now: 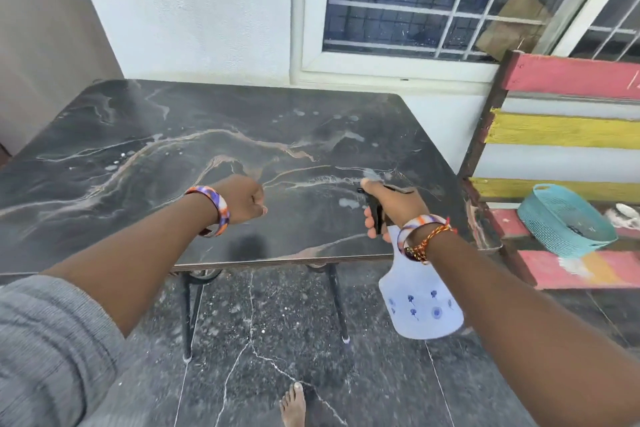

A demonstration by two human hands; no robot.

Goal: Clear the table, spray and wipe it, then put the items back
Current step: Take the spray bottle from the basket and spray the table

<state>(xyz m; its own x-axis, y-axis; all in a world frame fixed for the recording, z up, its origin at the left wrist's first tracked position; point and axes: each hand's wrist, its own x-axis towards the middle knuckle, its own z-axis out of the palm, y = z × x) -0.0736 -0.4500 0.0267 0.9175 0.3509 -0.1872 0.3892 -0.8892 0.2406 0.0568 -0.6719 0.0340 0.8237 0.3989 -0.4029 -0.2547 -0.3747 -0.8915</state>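
Note:
A black marble-patterned table [138,135] stands against the white wall, with wet droplets scattered over its top. My right hand [391,208] grips the black trigger head of a pale blue spray bottle [420,302], whose body hangs below my wrist over the table's front right edge. A faint mist shows at the nozzle. My left hand [242,199] hovers over the middle of the table with its fingers curled into a fist, holding nothing.
A bench with pink, yellow and white slats [568,128] stands to the right of the table, carrying a turquoise plastic basket [564,222]. A barred window [433,0] is behind. My bare foot [293,402] is on the dark floor.

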